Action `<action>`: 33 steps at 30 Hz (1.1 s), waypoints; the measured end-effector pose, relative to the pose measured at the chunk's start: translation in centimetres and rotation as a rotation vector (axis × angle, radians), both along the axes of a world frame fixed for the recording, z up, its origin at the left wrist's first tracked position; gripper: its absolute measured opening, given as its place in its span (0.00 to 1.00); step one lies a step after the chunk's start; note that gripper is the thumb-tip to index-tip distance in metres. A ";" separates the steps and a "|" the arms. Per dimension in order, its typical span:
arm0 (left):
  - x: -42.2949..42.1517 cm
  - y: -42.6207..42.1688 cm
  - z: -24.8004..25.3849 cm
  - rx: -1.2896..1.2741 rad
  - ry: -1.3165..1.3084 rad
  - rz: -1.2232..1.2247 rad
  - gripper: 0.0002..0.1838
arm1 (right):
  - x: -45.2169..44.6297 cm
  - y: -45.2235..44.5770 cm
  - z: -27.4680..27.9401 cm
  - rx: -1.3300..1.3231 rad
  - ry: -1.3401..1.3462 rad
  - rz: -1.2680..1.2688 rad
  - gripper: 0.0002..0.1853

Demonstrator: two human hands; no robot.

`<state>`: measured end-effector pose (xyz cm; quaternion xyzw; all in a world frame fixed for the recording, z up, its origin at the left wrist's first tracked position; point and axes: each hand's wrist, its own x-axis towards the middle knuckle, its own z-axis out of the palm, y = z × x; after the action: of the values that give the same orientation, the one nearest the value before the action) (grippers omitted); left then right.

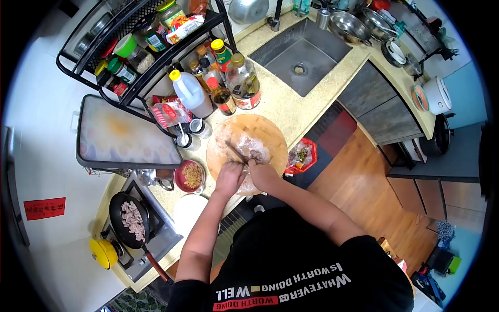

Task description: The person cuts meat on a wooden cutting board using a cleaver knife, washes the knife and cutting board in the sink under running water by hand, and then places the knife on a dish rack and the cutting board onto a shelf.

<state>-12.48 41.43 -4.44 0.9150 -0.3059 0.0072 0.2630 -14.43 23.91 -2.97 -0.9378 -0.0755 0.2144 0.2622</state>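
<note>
A round wooden cutting board (275,138), dusted with white powder, lies on the counter in front of me. Over its near half my left hand (230,179) and my right hand (262,177) meet, with fingers closed and pressed together. Just beyond the fingertips lies a thin brownish strip (236,152), slanting up to the left; its kind is unclear. A small greyish lump (254,155) shows beside it, near my right fingers. What the fingers pinch is hidden by the hands.
A red bowl of minced food (191,176) and a white plate (190,210) stand left of the board. Farther left, a black frying pan (117,223) with pale meat sits on the stove. Bottles (245,86), a spice rack (148,78) and a sink (301,52) are behind.
</note>
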 end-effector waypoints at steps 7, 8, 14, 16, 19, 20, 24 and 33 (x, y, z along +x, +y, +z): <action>0.1 1.4 0.1 0.034 -0.091 0.019 0.11 | -0.5 -2.8 0.5 0.061 -0.051 -0.105 0.12; 0.4 1.2 -0.1 0.037 -0.080 0.027 0.10 | -0.7 -3.0 0.4 0.054 -0.058 -0.101 0.12; 1.7 -1.9 -0.3 -0.239 0.235 0.305 0.09 | -2.3 -3.6 2.7 -0.002 -0.093 -0.082 0.12; 1.7 -2.3 -1.6 -0.347 0.371 0.443 0.09 | -2.9 -3.3 2.8 -0.013 -0.089 -0.038 0.12; 1.6 -2.4 -0.4 -0.296 0.419 0.495 0.06 | -3.1 -2.7 2.9 -0.010 -0.063 0.007 0.12; 1.4 -2.2 -0.5 -0.325 0.373 0.474 0.05 | -3.1 -2.7 2.8 -0.012 -0.054 0.011 0.12; 0.8 -1.4 -0.1 -0.270 -0.024 0.230 0.04 | -2.5 -2.5 2.0 -0.008 -0.063 0.018 0.11; 0.5 -0.5 -1.8 0.122 -0.101 0.099 0.04 | -2.4 -1.0 4.3 -0.130 -0.083 0.130 0.09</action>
<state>-11.96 40.92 -6.26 0.9418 -0.2732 0.0476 0.1902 -16.84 22.93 1.36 -0.9542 -0.1327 0.1961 0.1829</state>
